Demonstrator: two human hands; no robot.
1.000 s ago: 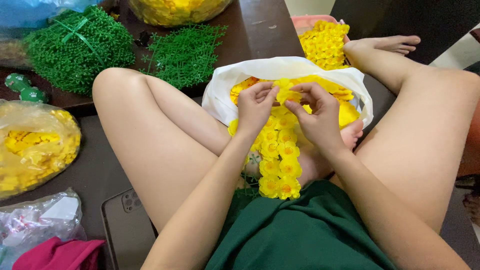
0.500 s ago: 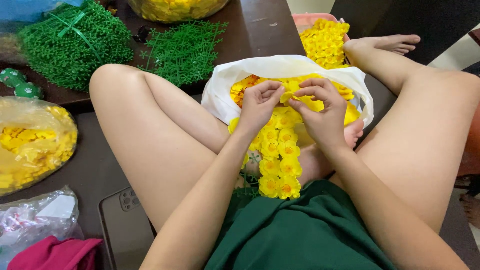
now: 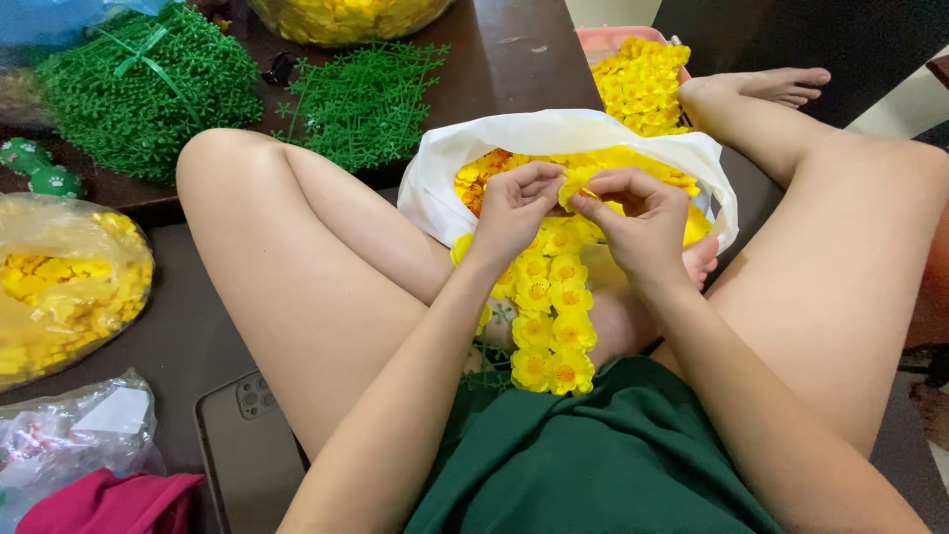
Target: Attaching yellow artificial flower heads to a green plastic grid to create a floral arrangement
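— Yellow flower [image 3: 575,185] sits pinched between our left hand [image 3: 514,210] and right hand [image 3: 638,222], over the white bag [image 3: 435,188].

— Finished garland [image 3: 547,307] drapes across our lap.

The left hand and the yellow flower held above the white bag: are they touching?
Touching. The head view shows the left hand pinching the edge of the yellow flower with its fingertips, while the right hand holds the other side.
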